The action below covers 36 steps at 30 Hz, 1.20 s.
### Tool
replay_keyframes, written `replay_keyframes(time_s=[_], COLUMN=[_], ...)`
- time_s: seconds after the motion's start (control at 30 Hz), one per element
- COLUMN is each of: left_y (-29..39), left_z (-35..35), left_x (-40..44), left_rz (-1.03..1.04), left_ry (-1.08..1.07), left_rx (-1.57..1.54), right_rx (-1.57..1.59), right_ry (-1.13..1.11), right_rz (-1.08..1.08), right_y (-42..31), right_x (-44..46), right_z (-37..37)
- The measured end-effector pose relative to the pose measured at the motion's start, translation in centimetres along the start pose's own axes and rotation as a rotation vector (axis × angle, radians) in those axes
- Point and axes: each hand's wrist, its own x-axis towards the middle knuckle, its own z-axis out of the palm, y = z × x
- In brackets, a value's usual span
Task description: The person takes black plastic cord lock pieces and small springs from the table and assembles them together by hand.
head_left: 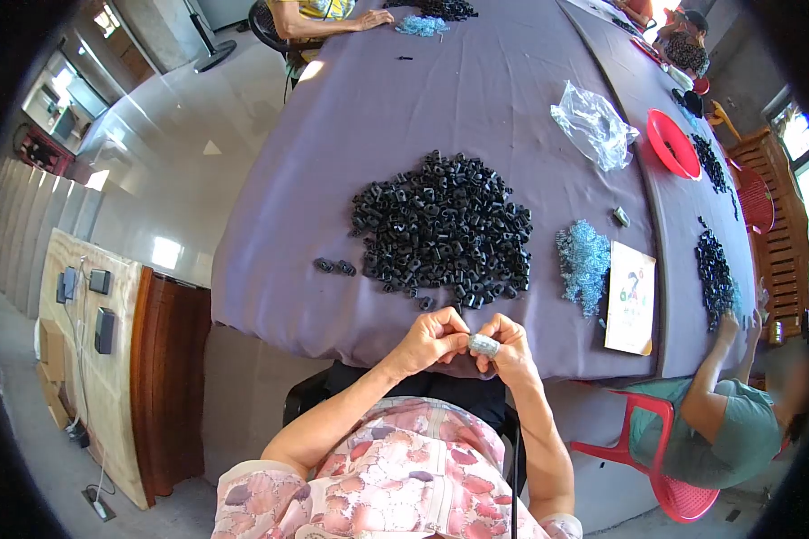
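Observation:
My left hand is closed in a pinch at the table's near edge, its fingertips meeting those of my right hand. What it pinches is hidden; a thin dark bit shows just above the fingers. My right hand is closed too, with a pale grey, shiny lump at its thumb and fingertips. Whether this lump is held or wrapped round a finger I cannot tell. Just beyond both hands lies a large heap of small black plastic parts. Two black pieces lie apart, left of the heap.
Right of the heap are a pile of small clear-blue pieces, a booklet, a small grey-green object, a clear plastic bag and a red basin. Co-workers sit at right and far left with similar piles.

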Motion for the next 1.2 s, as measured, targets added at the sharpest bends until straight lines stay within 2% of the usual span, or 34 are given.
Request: replay_keyframes(time_s=[0.23, 0.33, 0.53, 0.77, 0.87, 1.0, 1.2], left_y=[0.5, 0.4, 0.0, -0.1, 0.0, -0.7, 0.5], left_z=[-0.6, -0.4, -0.1, -0.3, -0.2, -0.1, -0.4], left_x=[0.0, 0.0, -0.2, -0.4, -0.4, -0.4, -0.3], left_rz=[-0.076, -0.047, 0.000, 0.004, 0.019, 0.061, -0.030], left_ry=[-0.043, -0.017, 0.005, 0.002, 0.005, 0.027, -0.035], left_rx=[-0.182, -0.119, -0.010, 0.031, 0.022, 0.095, 0.035], right_rx=[0.101, 0.138, -0.031, -0.125, -0.068, -0.158, -0.154], right_ry=[-0.052, -0.042, -0.009, -0.001, -0.008, 0.046, 0.007], right_rz=[-0.005, -0.001, -0.027, -0.004, -0.062, -0.071, -0.012], right_y=[0.1, 0.4, 0.0, -0.1, 0.2, 0.3, -0.2], right_x=[0.1, 0.2, -0.1, -0.3, -0.2, -0.5, -0.5], right_z=[0.5, 0.4, 0.6, 0.5, 0.6, 0.9, 0.8])
